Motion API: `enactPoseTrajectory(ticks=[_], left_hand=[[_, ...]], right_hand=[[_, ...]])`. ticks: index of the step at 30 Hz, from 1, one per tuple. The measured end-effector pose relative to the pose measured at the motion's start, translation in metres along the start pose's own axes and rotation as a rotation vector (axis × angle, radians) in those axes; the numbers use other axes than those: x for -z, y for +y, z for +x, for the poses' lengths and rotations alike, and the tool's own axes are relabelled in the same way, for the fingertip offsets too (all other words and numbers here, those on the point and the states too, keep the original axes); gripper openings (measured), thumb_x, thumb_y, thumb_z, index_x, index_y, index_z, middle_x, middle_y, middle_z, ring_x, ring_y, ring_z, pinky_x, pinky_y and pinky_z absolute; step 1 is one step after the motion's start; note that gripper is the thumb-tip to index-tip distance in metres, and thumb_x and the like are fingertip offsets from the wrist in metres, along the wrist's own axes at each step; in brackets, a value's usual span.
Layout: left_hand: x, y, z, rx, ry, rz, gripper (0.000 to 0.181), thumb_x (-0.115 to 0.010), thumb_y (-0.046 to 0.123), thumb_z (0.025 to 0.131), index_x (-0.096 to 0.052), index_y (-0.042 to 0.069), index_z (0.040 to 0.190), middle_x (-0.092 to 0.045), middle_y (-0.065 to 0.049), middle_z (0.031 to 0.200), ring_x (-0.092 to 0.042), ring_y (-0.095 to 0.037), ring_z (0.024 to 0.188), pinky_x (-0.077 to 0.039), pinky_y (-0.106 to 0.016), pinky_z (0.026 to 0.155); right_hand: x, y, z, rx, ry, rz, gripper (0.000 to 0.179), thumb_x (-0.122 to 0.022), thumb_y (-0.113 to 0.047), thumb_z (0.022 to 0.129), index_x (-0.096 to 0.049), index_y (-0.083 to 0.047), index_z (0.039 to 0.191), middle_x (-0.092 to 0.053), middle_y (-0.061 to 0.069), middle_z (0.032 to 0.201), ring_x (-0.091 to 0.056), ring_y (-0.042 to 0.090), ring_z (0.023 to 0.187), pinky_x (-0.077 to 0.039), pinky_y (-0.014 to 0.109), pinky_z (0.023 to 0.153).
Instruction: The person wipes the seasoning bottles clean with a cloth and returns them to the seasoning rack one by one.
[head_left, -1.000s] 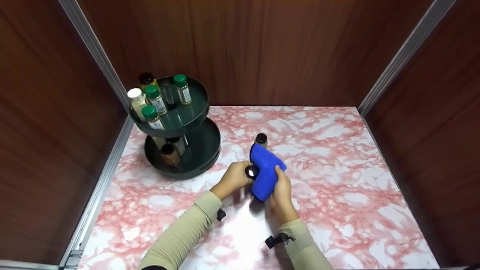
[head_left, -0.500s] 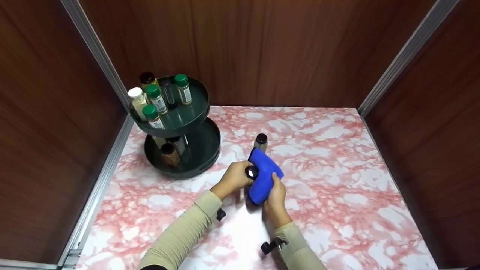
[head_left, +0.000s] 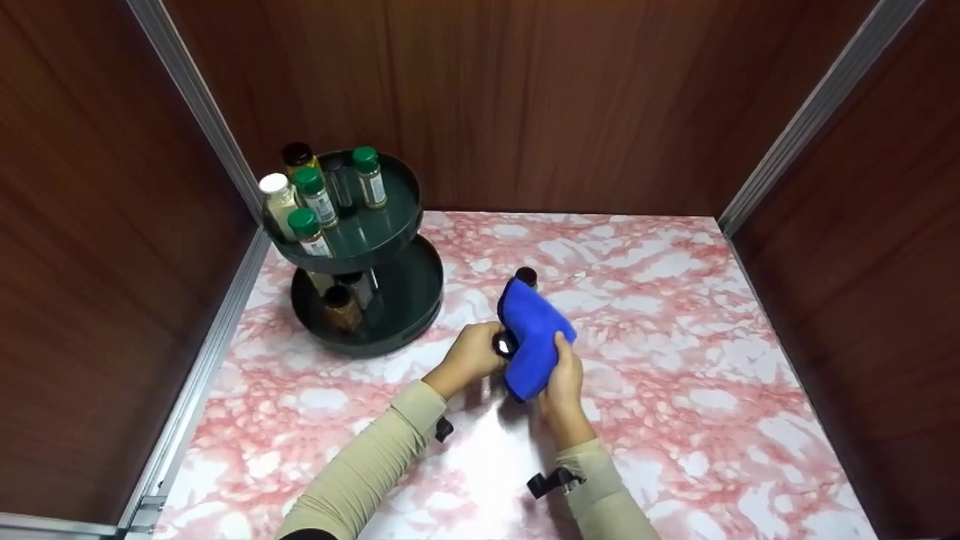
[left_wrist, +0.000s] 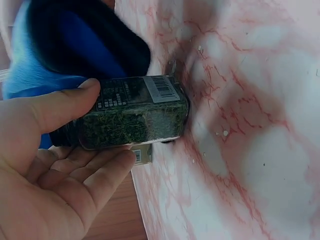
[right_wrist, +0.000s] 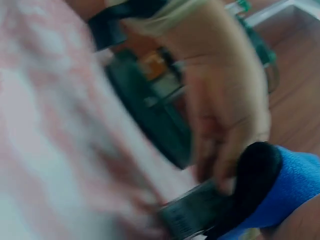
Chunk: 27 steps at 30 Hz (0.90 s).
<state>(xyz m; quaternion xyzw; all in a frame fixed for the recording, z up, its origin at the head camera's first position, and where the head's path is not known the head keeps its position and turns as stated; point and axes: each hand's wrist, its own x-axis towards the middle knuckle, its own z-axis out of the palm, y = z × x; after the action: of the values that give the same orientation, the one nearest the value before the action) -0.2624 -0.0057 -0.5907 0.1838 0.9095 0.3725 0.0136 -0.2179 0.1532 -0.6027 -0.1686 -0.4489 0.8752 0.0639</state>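
My left hand (head_left: 477,351) grips a square clear spice jar (left_wrist: 135,117) of dried green herbs between thumb and fingers. The jar has a dark label with a barcode, and its black cap (head_left: 505,344) faces up in the head view. My right hand (head_left: 564,379) holds a folded blue cloth (head_left: 534,337) with a black edge, thumb on top, against the jar's right side. In the right wrist view the cloth (right_wrist: 292,180) is next to the jar (right_wrist: 195,212), with blur. Just behind the cloth stands another black-capped jar (head_left: 527,277), mostly hidden.
A dark green two-tier turntable (head_left: 382,236) stands at the left. Its top tier bears several bottles, among them a white-capped one (head_left: 279,202) and green-capped ones (head_left: 370,178). A brown spice jar (head_left: 342,307) sits below. Wooden panels (head_left: 555,105) enclose the pink marbled table (head_left: 675,352).
My right hand shifts the cloth toward me and left, then back away and to the right, covering more of the rear jar. My left hand keeps its hold on the spice jar almost in place.
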Motion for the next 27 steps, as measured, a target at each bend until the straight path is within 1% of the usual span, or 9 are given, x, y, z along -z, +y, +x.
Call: enactPoseTrajectory(ticks=[4,6,9,12,14,16,20,24,27], left_hand=[[0.0,0.002,0.0,0.027,-0.016,-0.02,0.043,-0.088,0.007,0.064,-0.074,0.004,0.104,-0.076,-0.004,0.095,-0.068,-0.021,0.09,-0.055,-0.036,0.085],[0.0,0.002,0.0,0.033,-0.017,-0.019,0.045,-0.09,0.009,0.064,-0.074,0.003,0.106,-0.075,-0.004,0.097,-0.069,-0.023,0.092,-0.055,-0.037,0.086],[-0.001,0.002,0.0,0.034,-0.017,-0.013,0.044,-0.091,0.008,0.063,-0.074,0.004,0.104,-0.075,-0.004,0.095,-0.07,-0.024,0.092,-0.055,-0.037,0.086],[-0.001,0.002,0.0,0.035,-0.017,-0.011,0.043,-0.09,0.005,0.063,-0.073,0.004,0.102,-0.076,-0.004,0.094,-0.069,-0.023,0.091,-0.055,-0.037,0.086],[-0.001,0.002,0.0,0.039,-0.02,-0.017,0.043,-0.09,0.003,0.062,-0.073,0.004,0.101,-0.076,-0.007,0.095,-0.069,-0.023,0.09,-0.055,-0.038,0.086],[-0.001,0.002,0.0,0.037,-0.019,-0.023,0.044,-0.09,0.002,0.062,-0.073,0.003,0.102,-0.076,-0.01,0.096,-0.069,-0.023,0.089,-0.055,-0.039,0.086],[-0.001,0.001,-0.001,0.031,-0.017,-0.028,0.043,-0.091,0.002,0.063,-0.073,0.003,0.103,-0.076,-0.012,0.096,-0.067,-0.022,0.086,-0.055,-0.039,0.083],[0.0,-0.001,-0.001,0.021,-0.028,-0.024,0.043,-0.091,0.004,0.065,-0.073,0.003,0.105,-0.075,-0.006,0.093,-0.065,-0.02,0.084,-0.054,-0.035,0.08],[0.002,-0.002,-0.001,0.006,-0.043,-0.037,0.044,-0.091,0.005,0.067,-0.072,0.002,0.107,-0.074,-0.003,0.093,-0.066,-0.022,0.087,-0.053,-0.035,0.08]], right_hand=[[0.008,0.021,0.002,-0.039,0.084,-0.068,0.047,-0.048,-0.029,0.107,-0.055,0.01,0.132,-0.075,0.006,0.1,-0.072,0.017,0.092,-0.058,0.03,0.087],[0.009,0.023,0.001,-0.047,0.091,-0.095,0.047,-0.049,-0.029,0.107,-0.055,0.01,0.132,-0.074,0.005,0.099,-0.071,0.015,0.092,-0.057,0.029,0.086],[0.006,0.016,-0.002,-0.057,0.064,-0.07,0.05,-0.049,-0.031,0.107,-0.052,0.009,0.136,-0.073,0.006,0.104,-0.07,0.016,0.096,-0.056,0.03,0.088],[0.004,0.003,-0.005,-0.095,0.018,0.029,0.052,-0.047,-0.036,0.107,-0.048,0.004,0.141,-0.071,0.008,0.113,-0.069,0.019,0.102,-0.055,0.033,0.093],[0.003,-0.004,-0.006,-0.113,-0.011,0.103,0.051,-0.044,-0.037,0.108,-0.045,-0.001,0.144,-0.07,0.009,0.119,-0.068,0.021,0.108,-0.054,0.035,0.096],[0.003,-0.01,-0.007,-0.105,-0.038,0.139,0.051,-0.042,-0.036,0.109,-0.042,-0.003,0.148,-0.068,0.008,0.124,-0.067,0.021,0.112,-0.053,0.035,0.099],[0.005,-0.017,-0.005,-0.08,-0.062,0.144,0.052,-0.041,-0.033,0.109,-0.037,-0.004,0.153,-0.067,0.004,0.127,-0.066,0.017,0.113,-0.051,0.031,0.101],[0.009,-0.02,-0.002,-0.089,-0.058,0.141,0.049,-0.039,-0.032,0.11,-0.038,-0.006,0.152,-0.066,0.001,0.126,-0.065,0.015,0.113,-0.05,0.03,0.102],[0.013,-0.023,0.0,-0.081,-0.058,0.141,0.048,-0.039,-0.031,0.11,-0.037,-0.006,0.152,-0.064,0.001,0.129,-0.063,0.014,0.115,-0.048,0.029,0.103]])
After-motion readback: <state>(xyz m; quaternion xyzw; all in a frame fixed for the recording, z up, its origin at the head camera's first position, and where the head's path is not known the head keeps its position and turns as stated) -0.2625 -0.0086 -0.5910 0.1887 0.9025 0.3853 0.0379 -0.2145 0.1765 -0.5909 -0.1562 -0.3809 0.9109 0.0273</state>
